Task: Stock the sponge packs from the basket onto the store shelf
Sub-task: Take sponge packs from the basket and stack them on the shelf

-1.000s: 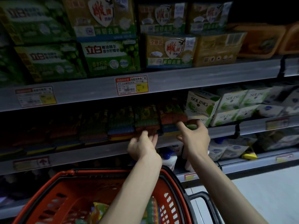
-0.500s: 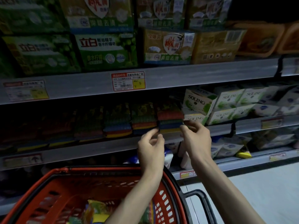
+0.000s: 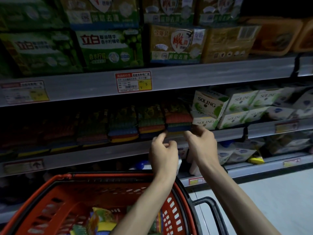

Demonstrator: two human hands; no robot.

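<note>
Several sponge packs stand in a row on the dim middle shelf (image 3: 94, 150). The rightmost sponge pack (image 3: 177, 120) shows red, green, blue and yellow layers. My left hand (image 3: 163, 151) is just below its lower left corner, index fingertip touching it, thumb apart, fingers loosely curled. At the lower right corner, my right hand (image 3: 202, 145) pinches the pack's edge. The red basket (image 3: 55, 185) sits below my arms, with more sponge packs (image 3: 101, 221) lying in it, partly hidden by my left forearm.
White SOLING boxes (image 3: 208, 104) stand right beside the sponge row. Green and yellow detergent packs (image 3: 108, 46) fill the shelf above, with a price tag (image 3: 133, 81) on its edge. A lower shelf holds white pouches (image 3: 237, 153). The pale floor (image 3: 279, 200) lies at right.
A second ago both hands were pushing the rightmost pack onto the shelf. They have since dropped to its lower corners, and the pack now stands in line with the row.
</note>
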